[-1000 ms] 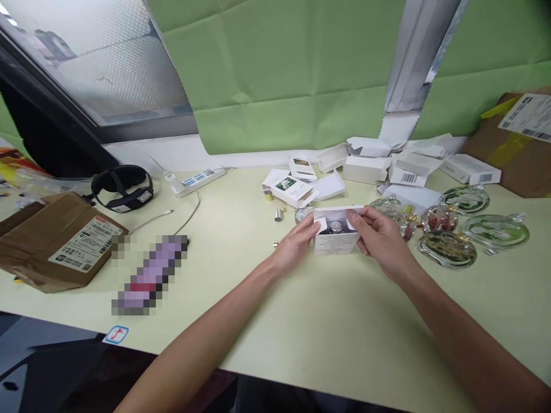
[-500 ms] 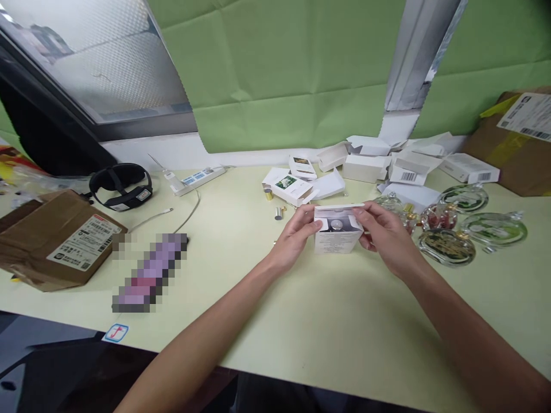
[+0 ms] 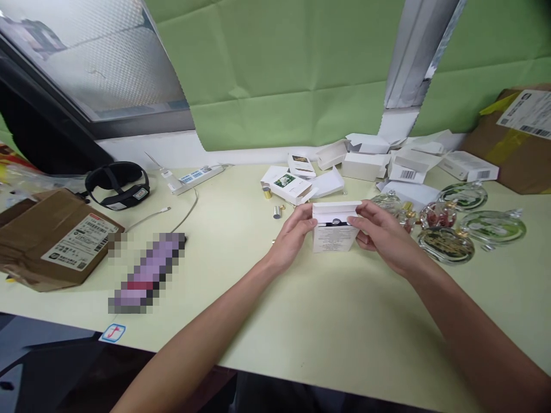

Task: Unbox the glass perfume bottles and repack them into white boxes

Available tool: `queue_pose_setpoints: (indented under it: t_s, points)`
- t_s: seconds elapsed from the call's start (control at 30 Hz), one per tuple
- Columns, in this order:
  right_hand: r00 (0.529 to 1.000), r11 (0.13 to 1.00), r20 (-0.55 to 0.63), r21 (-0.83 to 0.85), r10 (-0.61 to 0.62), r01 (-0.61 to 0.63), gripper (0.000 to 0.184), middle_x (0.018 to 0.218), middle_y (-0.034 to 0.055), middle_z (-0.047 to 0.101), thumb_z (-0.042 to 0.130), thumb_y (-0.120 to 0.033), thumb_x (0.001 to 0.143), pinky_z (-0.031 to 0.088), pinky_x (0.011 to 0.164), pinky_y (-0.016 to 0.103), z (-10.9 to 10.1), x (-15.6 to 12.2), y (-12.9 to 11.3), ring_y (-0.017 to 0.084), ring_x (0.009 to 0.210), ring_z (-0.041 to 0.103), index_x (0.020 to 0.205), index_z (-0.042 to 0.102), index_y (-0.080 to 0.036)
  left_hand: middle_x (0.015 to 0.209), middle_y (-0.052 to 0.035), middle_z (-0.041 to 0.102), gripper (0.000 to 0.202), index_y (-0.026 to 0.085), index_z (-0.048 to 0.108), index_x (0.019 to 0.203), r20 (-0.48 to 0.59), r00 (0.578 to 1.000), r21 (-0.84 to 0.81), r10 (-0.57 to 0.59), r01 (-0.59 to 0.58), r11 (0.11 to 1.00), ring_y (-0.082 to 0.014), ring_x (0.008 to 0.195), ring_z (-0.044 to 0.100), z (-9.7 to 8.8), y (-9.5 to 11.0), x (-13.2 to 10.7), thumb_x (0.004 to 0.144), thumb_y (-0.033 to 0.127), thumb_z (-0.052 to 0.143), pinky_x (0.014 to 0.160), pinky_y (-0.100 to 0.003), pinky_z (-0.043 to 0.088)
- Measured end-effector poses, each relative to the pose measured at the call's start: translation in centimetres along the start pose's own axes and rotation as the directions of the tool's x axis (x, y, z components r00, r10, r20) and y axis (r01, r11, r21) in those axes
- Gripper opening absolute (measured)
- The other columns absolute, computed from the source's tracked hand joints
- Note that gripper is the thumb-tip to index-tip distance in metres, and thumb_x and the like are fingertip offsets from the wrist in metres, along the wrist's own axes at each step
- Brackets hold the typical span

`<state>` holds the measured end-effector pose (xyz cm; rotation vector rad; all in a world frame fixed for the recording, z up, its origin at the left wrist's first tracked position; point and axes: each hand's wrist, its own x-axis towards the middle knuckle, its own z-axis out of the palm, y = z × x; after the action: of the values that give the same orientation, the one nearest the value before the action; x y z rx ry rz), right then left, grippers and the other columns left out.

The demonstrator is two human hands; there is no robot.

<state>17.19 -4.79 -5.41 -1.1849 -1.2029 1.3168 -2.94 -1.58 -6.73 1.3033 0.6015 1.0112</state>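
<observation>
A white printed carton [image 3: 333, 239] stands upright on the table between my hands, its top flap raised at the back. Inside the opening shows a round silvery top [image 3: 336, 221] of something whose lower part is hidden. My left hand [image 3: 293, 232] grips the carton's left side, thumb at the upper edge. On the opposite side my right hand [image 3: 379, 230] is closed on the carton, its thumb on the rim near the opening. Right of that hand lie several glass bottles, among them one with dark golden contents [image 3: 446, 245] and one with red contents [image 3: 438, 215].
White cartons [image 3: 365, 165] are heaped at the back, two with flower pictures. Silver [image 3: 276, 212] and gold [image 3: 267, 193] caps lie left of my hands. Farther left are a blurred-out phone-like object [image 3: 150, 272], a power strip [image 3: 196, 179], a headset [image 3: 117, 186] and a brown box [image 3: 55, 241].
The carton has tipped so its printed front faces me more, and less of its inside shows. Both thumbs have shifted slightly along the rim. The view has moved a little.
</observation>
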Motion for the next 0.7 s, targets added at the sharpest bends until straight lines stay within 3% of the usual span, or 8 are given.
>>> queue_pose_setpoints:
  t_s: [0.2,0.43,0.6,0.7]
  points:
    - [1.000,1.000,0.012,-0.008,0.015,-0.015,0.017,0.101,-0.0039,0.054,0.065,-0.039,0.087,0.034,0.052,0.020,0.23,-0.40,-0.39,0.005,0.057,0.036,0.098,0.058,-0.028,0.123,-0.0015,0.063,0.028,0.027,0.057,0.116,-0.021,0.999,0.047,-0.035,0.036,0.998,-0.0216,0.116,0.054,-0.05,0.23,0.02,0.088,0.029,0.059,0.096,-0.034,0.038]
    - [1.000,0.999,0.016,0.041,-0.018,0.017,0.017,0.100,-0.0026,0.054,0.067,-0.038,0.085,0.035,0.050,0.019,0.30,-0.23,0.04,0.007,0.062,0.043,0.099,0.061,-0.029,0.124,0.0003,0.062,0.034,0.027,0.060,0.119,-0.048,0.996,0.086,-0.079,0.083,0.993,-0.0225,0.119,0.051,0.36,0.77,-0.03,0.086,0.023,0.052,0.098,-0.034,0.037]
    - [0.995,0.995,-0.053,-0.058,-0.089,0.086,0.019,0.079,-0.0036,0.052,0.065,-0.039,0.088,0.031,0.047,0.020,0.25,-0.20,0.26,0.007,0.054,0.037,0.105,0.064,-0.032,0.124,0.0001,0.062,0.035,0.027,0.063,0.120,-0.032,0.997,0.125,-0.074,0.077,0.989,-0.0229,0.118,0.051,0.45,0.75,-0.02,0.088,0.024,0.049,0.097,-0.034,0.038]
    - [0.985,0.982,-0.071,-0.123,-0.156,0.146,0.020,0.077,-0.0029,0.053,0.064,-0.038,0.089,0.031,0.047,0.021,0.18,-0.19,0.37,0.008,0.054,0.037,0.107,0.065,-0.032,0.123,0.0004,0.062,0.035,0.028,0.065,0.118,-0.027,0.998,0.144,-0.060,0.064,0.987,-0.0229,0.118,0.052,0.31,0.57,0.04,0.088,0.024,0.048,0.098,-0.034,0.038]
